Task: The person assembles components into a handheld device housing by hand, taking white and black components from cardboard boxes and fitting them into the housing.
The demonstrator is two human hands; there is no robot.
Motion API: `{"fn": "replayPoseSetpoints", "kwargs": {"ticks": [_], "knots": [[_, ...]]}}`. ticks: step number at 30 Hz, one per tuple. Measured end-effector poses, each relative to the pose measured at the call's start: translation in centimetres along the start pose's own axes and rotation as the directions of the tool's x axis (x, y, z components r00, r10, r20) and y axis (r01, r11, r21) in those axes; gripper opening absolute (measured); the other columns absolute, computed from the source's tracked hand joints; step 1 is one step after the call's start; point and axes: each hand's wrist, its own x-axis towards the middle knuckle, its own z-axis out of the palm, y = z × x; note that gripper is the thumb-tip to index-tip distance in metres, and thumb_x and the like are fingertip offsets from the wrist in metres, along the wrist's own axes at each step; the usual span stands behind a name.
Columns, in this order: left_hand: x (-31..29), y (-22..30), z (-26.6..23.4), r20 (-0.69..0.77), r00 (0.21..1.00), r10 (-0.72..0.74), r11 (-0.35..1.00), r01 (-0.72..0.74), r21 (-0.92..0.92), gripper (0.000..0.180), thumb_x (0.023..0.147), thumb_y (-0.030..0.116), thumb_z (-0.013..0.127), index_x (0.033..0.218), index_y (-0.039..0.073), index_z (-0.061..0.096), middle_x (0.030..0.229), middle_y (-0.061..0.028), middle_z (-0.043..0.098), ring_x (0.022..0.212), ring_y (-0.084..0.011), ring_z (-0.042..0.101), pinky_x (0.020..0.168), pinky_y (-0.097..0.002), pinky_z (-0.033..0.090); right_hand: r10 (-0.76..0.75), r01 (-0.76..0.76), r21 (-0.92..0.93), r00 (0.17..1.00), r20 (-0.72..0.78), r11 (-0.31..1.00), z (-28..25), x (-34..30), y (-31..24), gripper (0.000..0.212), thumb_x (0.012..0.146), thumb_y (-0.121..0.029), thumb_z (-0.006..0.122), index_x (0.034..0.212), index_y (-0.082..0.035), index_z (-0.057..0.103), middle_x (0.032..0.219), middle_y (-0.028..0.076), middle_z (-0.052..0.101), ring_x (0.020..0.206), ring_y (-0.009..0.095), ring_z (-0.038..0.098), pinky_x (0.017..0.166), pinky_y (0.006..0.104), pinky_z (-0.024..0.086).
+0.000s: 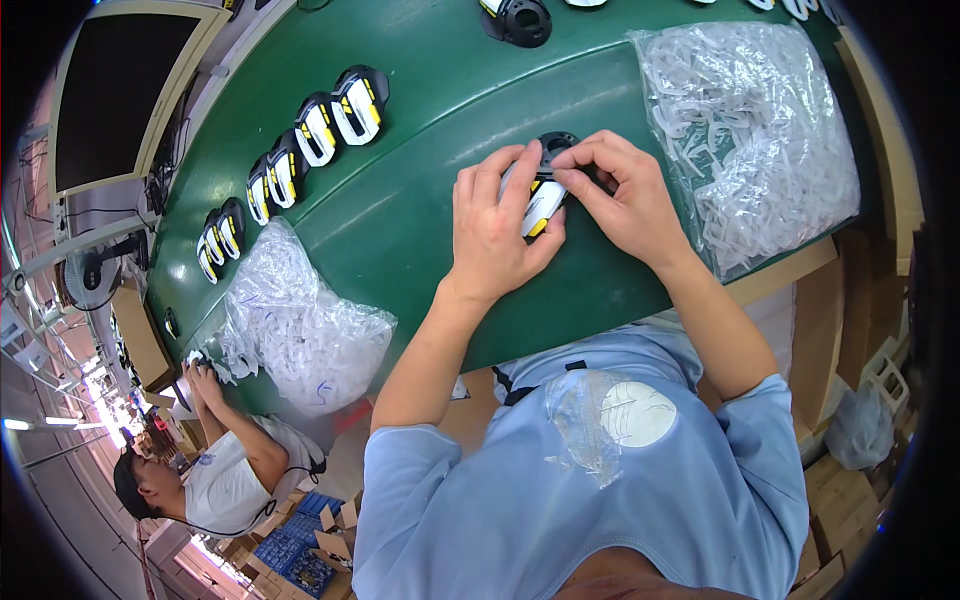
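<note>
A black plastic part with a white and yellow face (543,208) and a round opening at its far end rests on the green table in front of me. My left hand (488,238) is closed around its left side, with the thumb along the near end. At the far right edge of the same part, my right hand (628,198) has thumb and forefinger pinched together. Whatever is between those fingertips is too small to make out.
A clear bag of translucent white plastic pieces (770,150) lies at right, and another such bag (310,320) at left. Similar parts (357,108) stand in a row along the green table (440,190). A co-worker (225,475) works at the far left, near a monitor (125,90).
</note>
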Motion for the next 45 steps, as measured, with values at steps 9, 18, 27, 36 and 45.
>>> {"fn": "replayPoseSetpoints", "kwargs": {"ticks": [9, 18, 27, 36, 45], "knots": [[0.2, -0.1, 0.2, 0.009, 0.999, 0.051, 0.998, -0.051, 0.046, 0.075, 0.077, 0.021, 0.088, 0.145, 0.001, 0.063, 0.134, -0.0186, 0.062, 0.109, -0.0368, 0.06, 0.094, -0.0463, 0.051, -0.277, 0.352, -0.439, 0.934, 0.228, 0.827, -2.6, -0.7, -0.7, 0.032, 0.091, -0.013, 0.078, 0.123, -0.01, 0.078, 0.088, 0.007, 0.068, 0.077, 0.027, 0.066, 0.069, 0.0391, 0.055], [0.4, -0.6, 0.7, 0.0, 1.0, -0.005, 1.0, 0.005, 0.012, 0.077, 0.074, 0.022, 0.09, 0.142, -0.001, 0.063, 0.128, -0.0194, 0.063, 0.109, -0.0381, 0.059, 0.095, -0.047, 0.051, -0.172, 0.252, -0.31, 0.949, 0.263, 0.917, -2.3, -1.3, 0.0, 0.036, 0.093, -0.019, 0.078, 0.129, -0.012, 0.076, 0.084, 0.006, 0.066, 0.076, 0.028, 0.068, 0.07, 0.0393, 0.057], [0.2, -0.7, 0.6, -0.008, 1.0, 0.015, 1.0, -0.015, 0.002, 0.076, 0.073, 0.022, 0.091, 0.141, 0.0, 0.064, 0.125, -0.0183, 0.064, 0.107, -0.0364, 0.058, 0.091, -0.0457, 0.051, -0.283, 0.304, -0.249, 0.952, 0.117, 0.92, -2.0, -0.8, 0.4, 0.025, 0.092, -0.013, 0.08, 0.116, -0.008, 0.079, 0.094, 0.007, 0.07, 0.084, 0.027, 0.069, 0.073, 0.0377, 0.057], [0.3, -0.7, 0.7, -0.011, 1.0, 0.02, 0.999, -0.019, 0.038, 0.074, 0.074, 0.024, 0.091, 0.14, 0.0, 0.066, 0.124, -0.0164, 0.065, 0.102, -0.0353, 0.059, 0.089, -0.0445, 0.051, -0.292, 0.332, -0.346, 0.942, 0.164, 0.878, -1.5, -0.1, -0.4, 0.025, 0.09, -0.008, 0.079, 0.114, -0.011, 0.08, 0.094, 0.007, 0.071, 0.085, 0.026, 0.068, 0.072, 0.0369, 0.057], [1.0, -0.8, 0.5, -0.01, 0.994, 0.112, 0.976, -0.108, 0.186, 0.069, 0.08, 0.036, 0.087, 0.138, 0.004, 0.068, 0.123, -0.0127, 0.067, 0.097, -0.032, 0.063, 0.083, -0.0436, 0.052, -0.125, 0.312, -0.529, 0.925, 0.359, 0.79, -2.8, -1.8, 0.1, 0.047, 0.092, -0.024, 0.077, 0.139, -0.025, 0.073, 0.087, 0.002, 0.073, 0.079, 0.023, 0.073, 0.062, 0.039, 0.058]]}}
